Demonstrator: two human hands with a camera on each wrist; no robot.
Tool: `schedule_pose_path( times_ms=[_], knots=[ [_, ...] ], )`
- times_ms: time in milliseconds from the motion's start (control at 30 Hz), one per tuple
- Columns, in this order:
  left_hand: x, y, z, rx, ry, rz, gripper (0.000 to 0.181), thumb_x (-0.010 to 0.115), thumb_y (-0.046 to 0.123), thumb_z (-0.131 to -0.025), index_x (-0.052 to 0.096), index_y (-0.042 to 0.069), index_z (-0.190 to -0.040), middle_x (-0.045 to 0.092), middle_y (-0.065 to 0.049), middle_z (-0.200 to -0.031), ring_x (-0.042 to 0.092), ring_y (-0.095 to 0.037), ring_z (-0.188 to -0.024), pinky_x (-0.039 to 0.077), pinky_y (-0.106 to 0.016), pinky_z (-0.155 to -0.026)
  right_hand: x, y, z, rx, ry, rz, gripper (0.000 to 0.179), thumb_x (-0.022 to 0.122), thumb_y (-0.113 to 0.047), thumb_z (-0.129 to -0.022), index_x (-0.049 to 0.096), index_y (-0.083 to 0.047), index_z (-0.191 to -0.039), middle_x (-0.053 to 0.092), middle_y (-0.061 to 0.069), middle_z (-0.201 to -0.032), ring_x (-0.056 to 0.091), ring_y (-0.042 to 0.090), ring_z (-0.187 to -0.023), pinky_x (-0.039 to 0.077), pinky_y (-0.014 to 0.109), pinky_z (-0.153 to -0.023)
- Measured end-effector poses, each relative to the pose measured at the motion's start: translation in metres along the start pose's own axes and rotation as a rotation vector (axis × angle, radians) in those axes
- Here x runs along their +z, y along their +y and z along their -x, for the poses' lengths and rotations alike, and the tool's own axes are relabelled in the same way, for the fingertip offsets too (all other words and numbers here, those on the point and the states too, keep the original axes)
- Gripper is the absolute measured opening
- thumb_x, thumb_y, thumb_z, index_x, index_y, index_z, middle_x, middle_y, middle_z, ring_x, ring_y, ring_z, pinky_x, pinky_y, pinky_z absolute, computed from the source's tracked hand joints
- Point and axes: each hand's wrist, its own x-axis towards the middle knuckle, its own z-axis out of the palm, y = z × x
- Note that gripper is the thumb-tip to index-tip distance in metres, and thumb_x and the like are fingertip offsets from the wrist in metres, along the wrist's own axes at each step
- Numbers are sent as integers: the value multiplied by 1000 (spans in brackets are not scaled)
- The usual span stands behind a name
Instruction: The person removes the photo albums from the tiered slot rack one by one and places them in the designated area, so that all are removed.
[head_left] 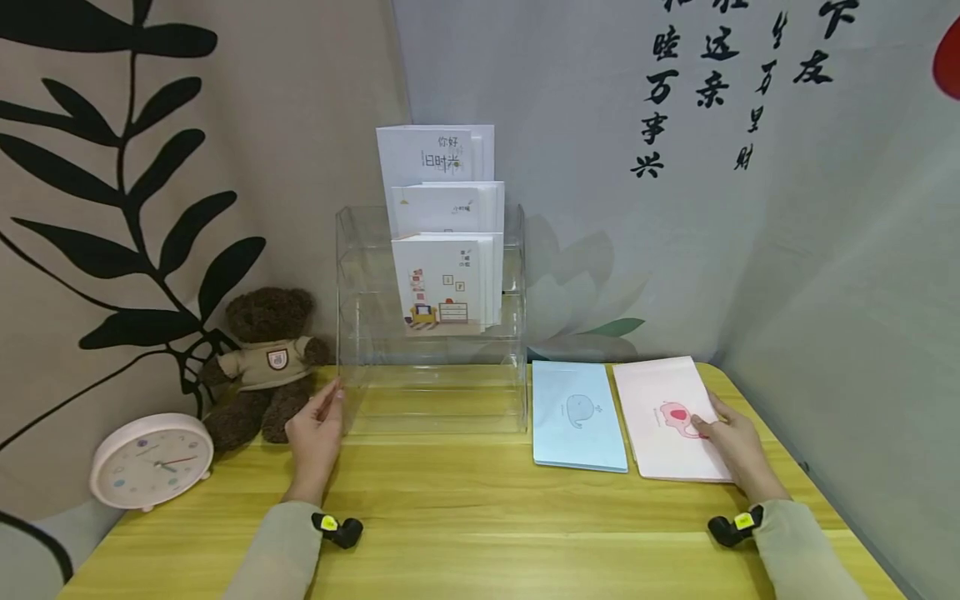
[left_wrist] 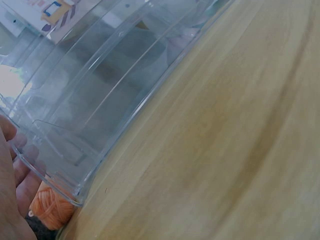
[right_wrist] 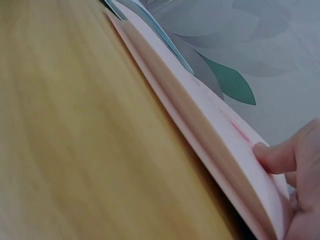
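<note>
A clear acrylic display rack (head_left: 435,383) with stepped tiers stands at the back of the table. My left hand (head_left: 317,429) holds its left side edge near the bottom; in the left wrist view some fingers (left_wrist: 27,192) show along the side panel. White booklets with printed covers (head_left: 442,283) fill part of the upper tiers. At the right, my right hand (head_left: 735,446) grips the right edge of a pink notebook (head_left: 660,408) with an elephant-like drawing, thumb on its cover. Beside it lies a light blue notebook (head_left: 573,417) with a whale drawing.
A brown teddy bear (head_left: 273,367) in a beige shirt sits left of the rack, behind a white round clock (head_left: 153,461). An orange yarn ball (left_wrist: 52,207) shows by the rack's lower corner. Patterned cloth walls (head_left: 585,100) close off the back and right of the wooden table (head_left: 465,525).
</note>
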Motion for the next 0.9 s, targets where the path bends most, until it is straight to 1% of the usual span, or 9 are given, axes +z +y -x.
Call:
schedule_pose_path(
  times_ms=[67, 167, 233, 367, 533, 633, 700, 767, 900],
  knots=[
    [0, 0, 0, -4, -1, -2, 35, 64, 38, -100, 70, 24, -131, 72, 2, -120, 69, -8, -104, 52, -19, -90, 1, 0, 0, 6, -10, 38, 79, 59, -36, -100, 11, -19, -161, 3, 27, -164, 7, 49, -149, 16, 64, -116],
    [0, 1, 0, -6, -2, 2, 35, 64, 38, -100, 70, 23, -131, 72, 1, -120, 69, -10, -104, 51, -12, -84, 2, 1, 0, 4, -11, 66, 79, 57, -36, -100, 12, -14, -161, 6, 29, -163, 10, 50, -148, 18, 64, -116],
    [0, 0, 0, -6, -2, 3, 36, 64, 38, -100, 70, 23, -131, 72, 1, -120, 69, -10, -105, 49, -8, -78, 2, 1, 0, -8, -9, 74, 78, 57, -35, -100, 13, -11, -161, 7, 29, -163, 10, 50, -148, 17, 64, -116],
    [1, 0, 1, -1, 3, 6, 35, 64, 37, -100, 70, 22, -131, 72, 0, -121, 69, -7, -103, 48, -6, -76, 4, 1, 3, -37, 0, 96, 78, 57, -37, -101, 16, -7, -160, 11, 29, -162, 10, 50, -148, 15, 65, -116],
    [1, 0, 0, 15, 12, 7, 35, 64, 36, -100, 70, 21, -131, 72, 0, -120, 67, 1, -100, 48, -6, -75, 10, 1, 5, -144, 60, 176, 78, 59, -43, -100, 27, 2, -156, 26, 31, -157, 22, 50, -146, 22, 63, -115],
    [1, 0, 0, 17, 17, 10, 34, 65, 35, -100, 71, 21, -130, 72, 0, -120, 66, 4, -97, 48, -6, -74, 14, 2, 6, -220, 99, 220, 77, 62, -42, -99, 35, 8, -151, 35, 33, -151, 30, 50, -142, 27, 61, -113],
    [1, 0, 0, 13, 17, 10, 34, 65, 35, -100, 71, 21, -130, 72, -1, -120, 65, 4, -97, 48, -6, -74, 16, 2, 7, -248, 114, 235, 76, 64, -41, -98, 38, 10, -149, 38, 33, -149, 32, 50, -141, 29, 60, -112],
    [1, 0, 1, 8, 13, 9, 34, 65, 35, -100, 71, 22, -130, 72, -1, -120, 66, 2, -98, 48, -6, -74, 18, 2, 7, -249, 121, 239, 76, 64, -41, -98, 38, 10, -149, 39, 33, -148, 33, 50, -140, 30, 60, -112],
    [0, 0, 1, -6, -2, 7, 35, 64, 37, -100, 70, 23, -132, 72, -1, -121, 69, -10, -104, 48, -6, -74, 19, 2, 5, -228, 119, 237, 79, 63, -46, -98, 37, 8, -150, 39, 32, -150, 34, 49, -141, 30, 59, -113]
  ],
)
